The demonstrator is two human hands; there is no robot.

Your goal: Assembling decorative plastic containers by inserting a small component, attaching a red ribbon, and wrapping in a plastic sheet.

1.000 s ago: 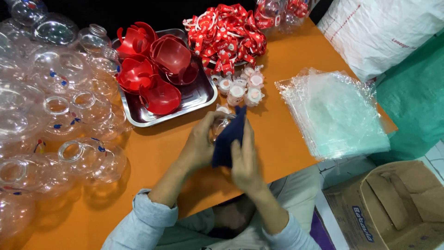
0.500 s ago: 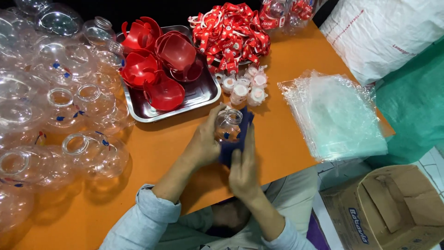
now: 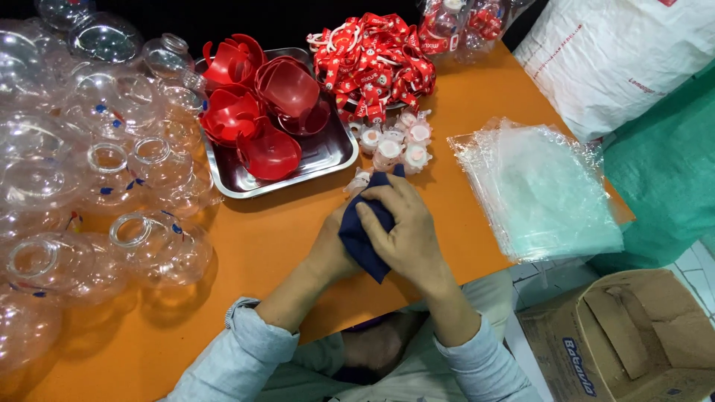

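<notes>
- My right hand (image 3: 406,227) is clenched over a dark blue cloth (image 3: 363,237), fingers curled across its top.
- My left hand (image 3: 334,249) is closed under the same cloth; the cloth covers most of its fingers.
- A small clear piece (image 3: 360,181) pokes out at the cloth's far end. I cannot tell what it is or how much of it is wrapped inside.
- The cloth sits over the orange table (image 3: 253,246), near its front edge and just short of the steel tray (image 3: 328,152).
- Open table lies to my left front, between my forearm and the clear jars (image 3: 153,246).
- The tray holds red cups (image 3: 268,152); its near rim is close to my knuckles.
- Small white caps (image 3: 395,145) lie just beyond the cloth, red ribbons (image 3: 372,59) behind them.
- A stack of clear bags (image 3: 540,190) lies to my right, overhanging the table's right edge.
- A cardboard box (image 3: 633,335) stands below that edge, cut off by the frame.
- The jars at far left run out of view.
</notes>
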